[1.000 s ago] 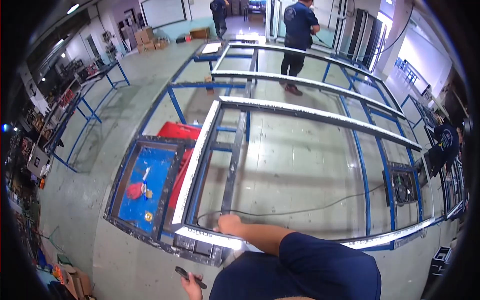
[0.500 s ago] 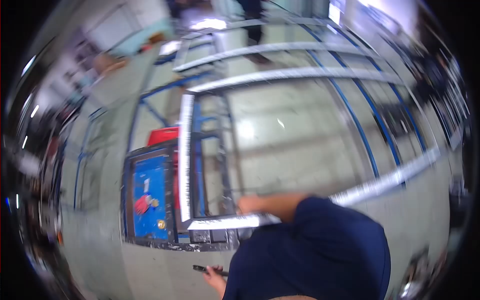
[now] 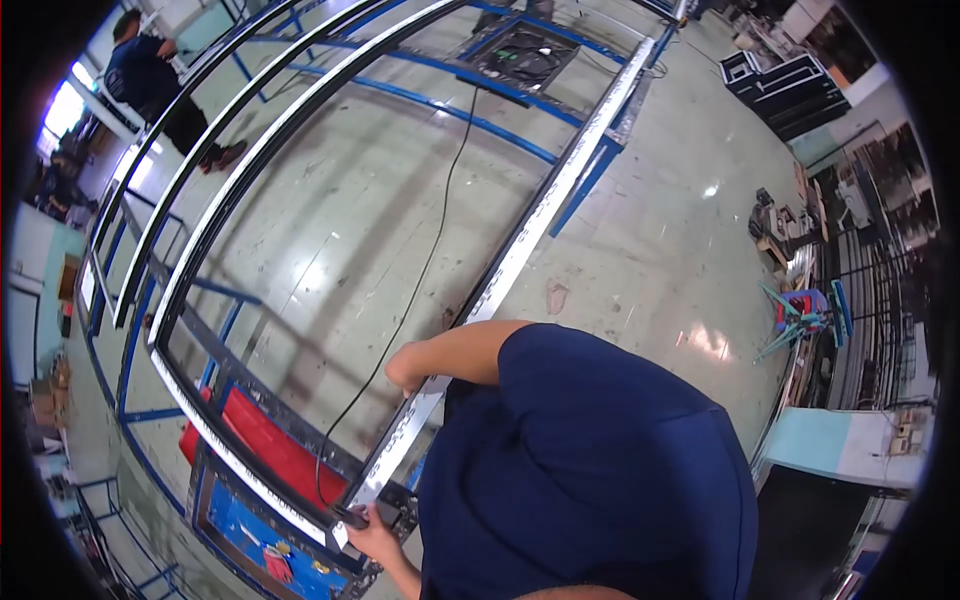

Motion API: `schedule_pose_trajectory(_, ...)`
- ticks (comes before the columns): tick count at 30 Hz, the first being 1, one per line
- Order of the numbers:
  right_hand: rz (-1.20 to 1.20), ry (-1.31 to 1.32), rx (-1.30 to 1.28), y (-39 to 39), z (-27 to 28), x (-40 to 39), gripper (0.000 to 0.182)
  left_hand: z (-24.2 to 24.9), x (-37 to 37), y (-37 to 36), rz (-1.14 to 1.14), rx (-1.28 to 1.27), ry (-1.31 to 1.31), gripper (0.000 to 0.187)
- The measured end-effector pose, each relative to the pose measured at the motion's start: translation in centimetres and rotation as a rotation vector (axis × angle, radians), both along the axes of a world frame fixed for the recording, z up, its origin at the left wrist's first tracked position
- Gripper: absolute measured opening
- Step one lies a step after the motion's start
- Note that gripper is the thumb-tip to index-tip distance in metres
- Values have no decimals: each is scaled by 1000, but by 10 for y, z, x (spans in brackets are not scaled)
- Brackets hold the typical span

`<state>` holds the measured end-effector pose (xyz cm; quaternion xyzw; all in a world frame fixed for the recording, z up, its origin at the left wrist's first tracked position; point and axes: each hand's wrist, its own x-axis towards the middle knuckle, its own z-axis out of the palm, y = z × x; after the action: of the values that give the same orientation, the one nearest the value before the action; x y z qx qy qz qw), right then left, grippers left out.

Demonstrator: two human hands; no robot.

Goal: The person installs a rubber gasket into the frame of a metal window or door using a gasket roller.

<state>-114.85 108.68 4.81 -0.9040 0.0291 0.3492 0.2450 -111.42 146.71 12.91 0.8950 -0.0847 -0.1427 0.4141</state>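
A large white-edged frame [image 3: 545, 205] lies in front of me. My left hand [image 3: 372, 538] is closed round a dark hand tool [image 3: 350, 517] at the frame's near corner. Across the long bar reaches my right arm, and my right hand [image 3: 404, 369] is curled on the inner side of that bar; what its fingers hold, if anything, is hidden. A thin black cable [image 3: 432, 255] runs through the frame's opening, passing near my right hand.
Red material [image 3: 275, 440] and a blue panel [image 3: 235, 525] lie beneath the near end. Further frames on blue supports [image 3: 575, 200] stretch away. A person in dark clothes [image 3: 150, 85] stands at upper left. Black cases [image 3: 785, 90] and a teal-legged object [image 3: 800, 318] are at right.
The view has swung round and sharpened. My left hand with the dark tool has moved from outside the frame to its corner. My right arm still reaches over the bar.
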Motion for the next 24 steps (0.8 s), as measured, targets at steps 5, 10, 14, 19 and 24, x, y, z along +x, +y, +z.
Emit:
schedule_pose_trajectory(5, 45, -148, -60, -45, -2, -34, 22, -2, 30, -120, -385, 146, -96, 22)
schedule_pose_trajectory(10, 185, -374, -98, -65, -34, -43, 15, -25, 20, -190, -583, 317, 5, 25)
schedule_pose_trajectory(14, 345, -421, -31, -73, -25, -42, 18, -50, 21, -203, -631, 507, -79, 21)
schedule_pose_trajectory(19, 535, -242, -12, -75, -5, -25, 22, -33, 21, -226, -493, 590, 195, 22)
schedule_pose_trajectory(24, 593, -143, 9, -74, -8, -16, 25, -46, 26, -226, -727, 597, 20, 20)
